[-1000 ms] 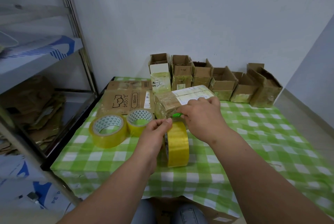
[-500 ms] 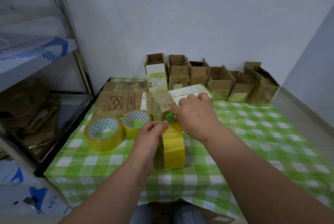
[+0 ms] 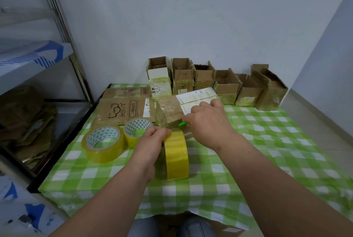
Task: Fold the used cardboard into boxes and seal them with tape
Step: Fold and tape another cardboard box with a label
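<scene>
Cardboard box (image 3: 172,113), closed and wrapped in tape, sits mid-table on the green checked cloth (image 3: 267,141), just behind our hands. Nearest us, our left hand (image 3: 150,145) pinches the top of the upright yellow tape roll (image 3: 176,155), fingers curled over its upper edge. Our right hand (image 3: 207,122) grips a small green tool (image 3: 182,124), likely a cutter, right at the box's front face where the tape strip runs; the blade itself is hidden. We judge this as cutting tape off after a sealing pass.

Left of the roll, two spare tape rolls (image 3: 104,144) lie touching each other. Behind them, flattened cardboard sheets (image 3: 124,111) wait unfolded, at least two, so work remains. Along the far wall a row of six boxes (image 3: 227,86) stands folded, tops open, bottoms apparently taped. More flat cardboard (image 3: 24,122) is stacked on the shelf at left. Roughly midway, we guess.
</scene>
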Demonstrator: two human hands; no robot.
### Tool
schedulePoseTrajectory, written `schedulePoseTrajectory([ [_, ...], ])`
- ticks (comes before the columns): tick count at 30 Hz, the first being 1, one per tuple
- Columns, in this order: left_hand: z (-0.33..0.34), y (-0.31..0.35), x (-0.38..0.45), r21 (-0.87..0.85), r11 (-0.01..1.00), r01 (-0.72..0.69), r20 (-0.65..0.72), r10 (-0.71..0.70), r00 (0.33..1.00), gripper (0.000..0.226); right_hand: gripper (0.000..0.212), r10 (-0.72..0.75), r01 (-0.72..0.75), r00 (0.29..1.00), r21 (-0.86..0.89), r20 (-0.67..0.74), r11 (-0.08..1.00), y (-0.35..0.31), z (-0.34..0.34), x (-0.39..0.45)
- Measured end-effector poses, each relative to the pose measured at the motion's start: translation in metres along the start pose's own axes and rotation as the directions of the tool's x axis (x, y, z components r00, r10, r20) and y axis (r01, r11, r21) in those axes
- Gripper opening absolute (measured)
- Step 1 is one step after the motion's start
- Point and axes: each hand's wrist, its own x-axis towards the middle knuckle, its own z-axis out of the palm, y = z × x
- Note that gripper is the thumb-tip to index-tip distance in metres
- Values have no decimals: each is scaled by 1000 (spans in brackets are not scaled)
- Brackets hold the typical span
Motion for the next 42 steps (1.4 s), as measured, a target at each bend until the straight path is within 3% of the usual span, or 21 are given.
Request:
schedulePoseTrajectory([
  [6, -4, 0, 2, -22, 1000, 7, 4, -7, 1000, 4, 23, 143, -142, 981, -21, 129, 990, 21, 25, -18],
  [12, 1, 0, 1, -60, 998, 36, 25, -35, 999, 4, 30, 312, -398, 862, 152, 399, 905, 19, 61, -34],
  [15, 2, 0, 0, -71, 997, 40, 32, -38, 999, 3, 36, 390, -461, 861, 177, 326, 870, 11, 60, -36],
  [16, 3, 0, 0, -76, 996, 40, 32, -38, 999, 3, 35, 425, -514, 849, 303, 314, 803, 7, 54, -34],
  [17, 3, 0, -1, -79, 996, 40, 30, -38, 999, 3, 32, 450, -561, 828, 494, 335, 665, 3, 48, -31],
  [19, 4, -1, -1, -81, 996, 35, 27, -33, 999, 3, 24, 416, -573, 783, 796, 463, 192, -6, 37, -25],
  [20, 4, -1, -1, -81, 996, 33, 28, -31, 999, 3, 25, 379, -569, 761, 822, 526, 1, -11, 32, -22],
  [21, 5, -1, -2, -81, 996, 32, 29, -29, 999, 3, 28, 351, -573, 746, 814, 566, -94, -14, 28, -20],
  [24, 5, 0, -2, -70, 997, 14, 31, -12, 999, 5, 29, 300, -593, 730, 787, 614, -168, -26, 24, -14],
  [29, 4, -1, -3, -50, 999, -5, 32, 7, 999, 4, 4, 308, -571, 709, 772, 635, -279, -37, 16, -6],
  [34, 0, -2, -2, 216, 972, -94, -116, 122, 986, 44, 5, 358, -566, 663, 753, 658, -336, -39, 11, -4],
  [36, -5, 1, 2, 326, 912, -248, -155, 310, 938, 39, 5, 363, -557, 660, 753, 658, -351, -39, 14, -5],
  [39, -8, 15, 19, 547, 693, -470, -5, 564, 825, 34, 5, 359, -548, 669, 758, 651, -354, -41, 16, -6],
  [42, -1, 33, 37, 709, 465, -530, 244, 543, 804, 35, 4, 349, -533, 679, 761, 646, -370, -40, 16, -7],
])
